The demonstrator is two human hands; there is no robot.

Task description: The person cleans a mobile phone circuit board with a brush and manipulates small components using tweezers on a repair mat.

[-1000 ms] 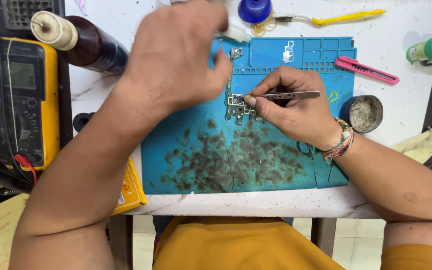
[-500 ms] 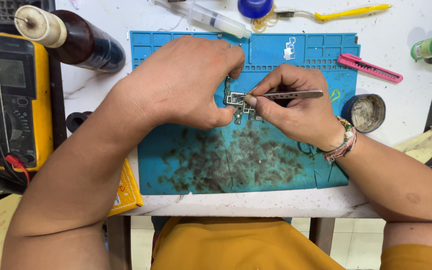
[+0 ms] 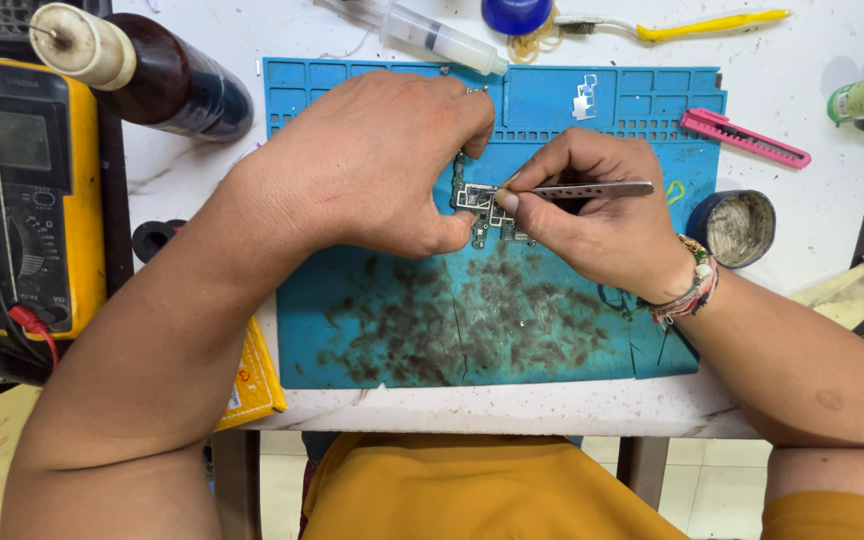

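Left hand [image 3: 382, 165] pinches the small green circuit board [image 3: 482, 210] by its edge, pinning it flat on the blue work mat [image 3: 512, 310], probably so it can't skate around. Right hand [image 3: 592, 205] squeezes metal tweezers [image 3: 592, 188], tips right on the board. Round open tin [image 3: 739, 228] sits close by, pink cutter [image 3: 744, 137] further back, yellow multimeter [image 3: 22, 190] parked left on the counter [image 3: 802, 270].

The left hand [image 3: 382, 165] steadies a circuit board [image 3: 482, 212] on the blue mat [image 3: 472, 320]. The right hand [image 3: 597, 215] presses tweezers [image 3: 582, 189] to it.
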